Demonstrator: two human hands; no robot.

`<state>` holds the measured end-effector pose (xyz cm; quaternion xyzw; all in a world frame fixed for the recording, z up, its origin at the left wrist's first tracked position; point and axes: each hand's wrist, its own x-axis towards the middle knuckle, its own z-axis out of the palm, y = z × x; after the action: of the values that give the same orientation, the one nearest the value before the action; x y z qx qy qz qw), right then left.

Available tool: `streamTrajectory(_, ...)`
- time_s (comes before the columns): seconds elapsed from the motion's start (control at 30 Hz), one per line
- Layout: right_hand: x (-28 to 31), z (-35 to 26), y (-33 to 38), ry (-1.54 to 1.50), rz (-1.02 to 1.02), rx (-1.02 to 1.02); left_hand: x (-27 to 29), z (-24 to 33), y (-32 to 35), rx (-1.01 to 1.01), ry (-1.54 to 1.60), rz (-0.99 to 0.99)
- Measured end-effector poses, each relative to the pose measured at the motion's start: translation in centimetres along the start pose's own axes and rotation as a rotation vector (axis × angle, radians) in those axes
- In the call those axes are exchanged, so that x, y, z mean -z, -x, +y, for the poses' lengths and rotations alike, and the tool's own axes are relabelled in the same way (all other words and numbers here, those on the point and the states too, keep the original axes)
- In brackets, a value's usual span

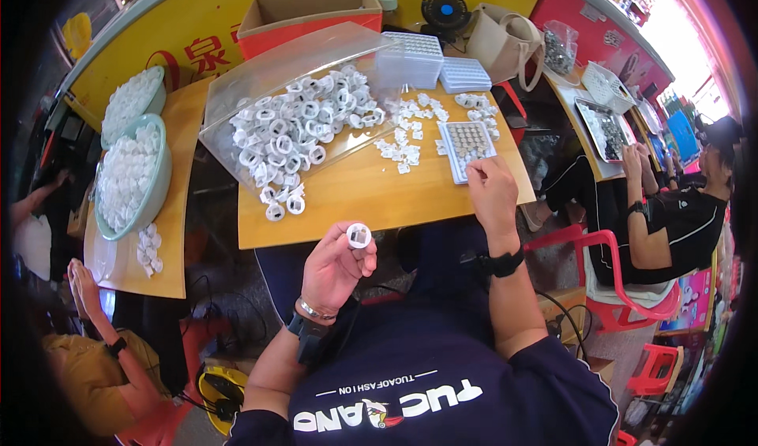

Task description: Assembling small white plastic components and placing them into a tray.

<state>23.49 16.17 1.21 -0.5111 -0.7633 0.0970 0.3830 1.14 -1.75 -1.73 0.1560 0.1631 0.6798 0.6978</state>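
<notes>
My left hand (330, 271), in front of the table's near edge, grips a small round white plastic part (359, 236) with a dark and metallic centre turned up. My right hand (493, 193) is at the near right corner of a pale tray (453, 166), its fingertips pinched together. Whether something sits between them is hidden. Rows of silvery round button cells (469, 136) fill much of that tray. Similar white ring-shaped parts (296, 122) are heaped in a clear plastic bin (223, 148) lying to the left, and some spill onto the table.
Small white pieces (404, 151) lie scattered beside the tray on the wooden table (347, 197). Stacked trays (466, 75), a red box (312, 16), a fan (444, 10) and a beige bag (497, 47) stand behind. Green basins (162, 174) hold white parts at left. Co-workers sit on both sides.
</notes>
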Motion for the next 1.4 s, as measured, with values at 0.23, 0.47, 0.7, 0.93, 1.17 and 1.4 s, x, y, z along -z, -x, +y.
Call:
streamTrajectory(0.23, -0.4, -9.6, 3.8, -0.572, -0.182, 0.274, -0.6, 0.1, 0.3, -0.022, -0.053, 0.058)
streamTrajectory(0.47, -1.7, -11.1, 5.7, -0.503, -0.161, 0.489, -1.2, 0.3, 0.6, -0.044, -0.106, 0.049)
streamTrajectory(0.7, -2.1, -11.1, 6.0, -0.448, -0.160, 0.513, -1.4, 0.1, 0.8, -0.060, -0.223, 0.115)
streamTrajectory(0.93, -2.3, -9.9, 5.4, -0.817, -0.546, 0.146, -1.5, 0.0, 0.9, -0.059, -0.339, 0.116)
streamTrajectory(1.17, -3.8, -8.6, 6.1, -1.233, -0.799, -0.424, -1.3, 0.0, 0.6, -0.012, -0.399, 0.147)
streamTrajectory(1.4, -2.2, -8.8, 5.1, -1.334, -0.947, -0.468, -0.2, -0.7, 0.3, 0.007, -0.187, 0.087)
